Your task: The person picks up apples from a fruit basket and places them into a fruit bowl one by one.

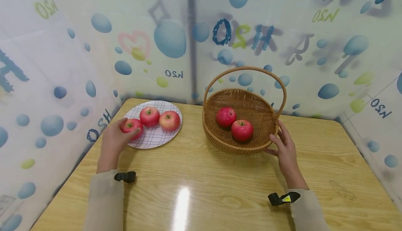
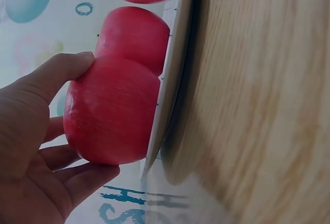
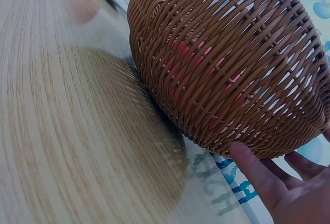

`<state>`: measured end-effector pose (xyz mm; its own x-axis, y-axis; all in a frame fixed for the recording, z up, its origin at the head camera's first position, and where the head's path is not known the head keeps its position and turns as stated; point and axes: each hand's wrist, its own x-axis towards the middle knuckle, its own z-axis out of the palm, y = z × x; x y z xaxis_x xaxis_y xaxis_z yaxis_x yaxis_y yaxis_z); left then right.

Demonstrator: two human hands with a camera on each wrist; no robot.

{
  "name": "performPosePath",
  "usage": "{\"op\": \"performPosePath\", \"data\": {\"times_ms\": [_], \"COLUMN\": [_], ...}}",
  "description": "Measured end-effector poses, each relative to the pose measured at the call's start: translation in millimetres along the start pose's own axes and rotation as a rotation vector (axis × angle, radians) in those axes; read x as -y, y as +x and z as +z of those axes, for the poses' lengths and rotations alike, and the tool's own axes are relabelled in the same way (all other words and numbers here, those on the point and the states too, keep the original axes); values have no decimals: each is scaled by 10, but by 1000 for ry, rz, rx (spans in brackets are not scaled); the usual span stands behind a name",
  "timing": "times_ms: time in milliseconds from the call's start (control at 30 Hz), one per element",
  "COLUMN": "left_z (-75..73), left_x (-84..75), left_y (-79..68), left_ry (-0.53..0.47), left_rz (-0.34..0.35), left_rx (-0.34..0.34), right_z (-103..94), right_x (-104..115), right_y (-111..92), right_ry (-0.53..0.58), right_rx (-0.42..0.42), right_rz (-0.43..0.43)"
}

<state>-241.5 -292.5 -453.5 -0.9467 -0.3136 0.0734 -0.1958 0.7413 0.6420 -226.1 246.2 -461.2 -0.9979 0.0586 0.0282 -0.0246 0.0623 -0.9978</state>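
Note:
At the left edge of a checked plate, my left hand grips a red apple, thumb on one side and fingers curled round the other. A second apple and a paler red one sit beside it on the plate. My right hand holds the right side of a brown wicker basket, its thumb at the rim. Inside the basket lie a red apple with its stem up and another red fruit turned on its side.
Both the plate and the basket stand toward the back of a wooden table. The basket's tall arched handle rises in front of a patterned curtain, which surrounds the table at the back and sides.

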Motion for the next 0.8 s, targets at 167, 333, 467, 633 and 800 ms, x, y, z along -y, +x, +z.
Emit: {"op": "performPosePath", "data": {"times_ms": [167, 333, 467, 633, 800], "left_z": [-7, -10, -2, -2, -7], "left_x": [22, 34, 54, 56, 24], "left_y": [30, 35, 45, 38, 21], "left_ry": [-51, -90, -107, -97, -79], "left_rz": [-39, -57, -71, -70, -67], "left_rx": [36, 56, 59, 57, 51], "right_z": [-2, 6, 10, 8, -3], "right_x": [-9, -8, -6, -21, -40], "right_y": [-1, 9, 14, 17, 18], "right_ry": [-1, -4, -3, 4, -4], "right_rx": [-6, -8, -7, -5, -7], "right_rz": [0, -4, -10, -16, -20]}}
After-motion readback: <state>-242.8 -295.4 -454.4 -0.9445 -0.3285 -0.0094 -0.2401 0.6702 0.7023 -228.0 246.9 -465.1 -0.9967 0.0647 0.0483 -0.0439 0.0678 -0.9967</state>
